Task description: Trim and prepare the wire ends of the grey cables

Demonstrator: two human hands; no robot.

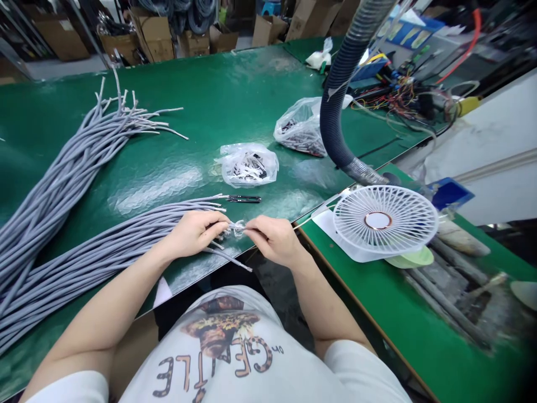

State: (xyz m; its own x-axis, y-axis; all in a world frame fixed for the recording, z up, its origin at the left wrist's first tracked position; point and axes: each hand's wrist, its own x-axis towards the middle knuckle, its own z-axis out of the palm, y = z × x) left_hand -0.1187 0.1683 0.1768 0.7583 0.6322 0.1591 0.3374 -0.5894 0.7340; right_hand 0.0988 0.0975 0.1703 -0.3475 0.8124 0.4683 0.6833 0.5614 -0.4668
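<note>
In the head view my left hand (200,230) pinches the end of a grey cable (231,225) above the front edge of the table. Facing it, my right hand (272,238) has thumb and fingers pressed together at the thin pale strands (240,229) coming out of that cable end. A bundle of grey cables (126,244) runs under and beside my left hand. One loose cable end (235,261) sticks out toward my lap. Just beyond my hands lie small black thread snips (244,198).
A second cable bundle (79,162) lies at left. Beyond my hands sit an open plastic bag of small parts (250,165) and another bag (300,127). A white fan (380,221) stands at right, below a black flexible hose (334,106). Tangled wires (403,92) lie behind.
</note>
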